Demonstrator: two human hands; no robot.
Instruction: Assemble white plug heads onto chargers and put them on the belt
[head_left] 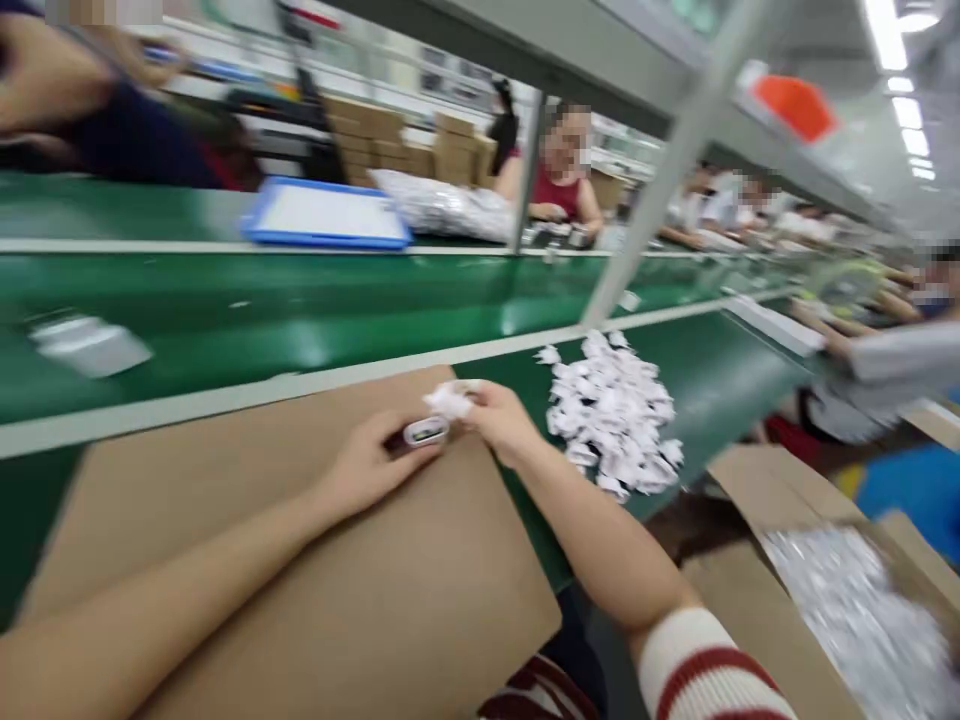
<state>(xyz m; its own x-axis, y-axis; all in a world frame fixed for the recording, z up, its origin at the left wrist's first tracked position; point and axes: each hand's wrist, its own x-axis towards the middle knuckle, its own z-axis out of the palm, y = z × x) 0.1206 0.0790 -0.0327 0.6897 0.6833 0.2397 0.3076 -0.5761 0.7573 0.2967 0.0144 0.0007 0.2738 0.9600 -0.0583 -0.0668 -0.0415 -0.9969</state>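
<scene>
My left hand [379, 462] is closed around a small dark device with a white oval end [426, 432], which faces the camera. Right beside it, my right hand [501, 415] pinches a small white part [450, 400] of irregular shape, blurred by motion. The white part is close to the device; whether they touch I cannot tell. Both hands are above a flat sheet of brown cardboard [420, 590]. To the right of my right hand lies a heap of small white parts [611, 410] on the green work surface.
A green conveyor [360, 310] runs behind the cardboard, with a clear plastic packet [90, 343] on it. Beyond are a blue tray [326, 240] and a silvery bag [446, 205]. A slanted post [660, 175] rises behind the heap. Co-workers sit along the line. An open carton [780, 485] stands lower right.
</scene>
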